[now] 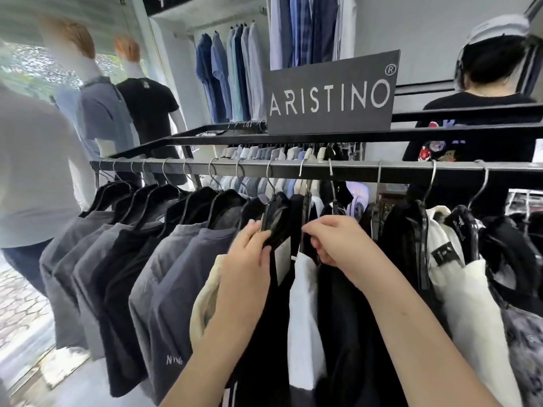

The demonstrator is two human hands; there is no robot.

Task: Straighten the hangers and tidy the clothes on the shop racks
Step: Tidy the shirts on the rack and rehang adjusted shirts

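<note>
The black hanger (276,215) sits near the middle of the rail (367,171), twisted out of line with its neighbours. I have my left hand (249,251) gripping its shoulder, I judge to square it. My right hand (332,239) pinches the neighbouring hanger (307,205), likely to hold a gap open. Toward the rail's left end the grey shirts (164,259) hang evenly spaced

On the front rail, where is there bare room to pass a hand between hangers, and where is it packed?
Bare rail shows between the hooks right of the right hand, with a second stretch past the white jacket. Hooks crowd at the left end over the grey tops, and around the left hand, where both hands hold black hangers.
</note>
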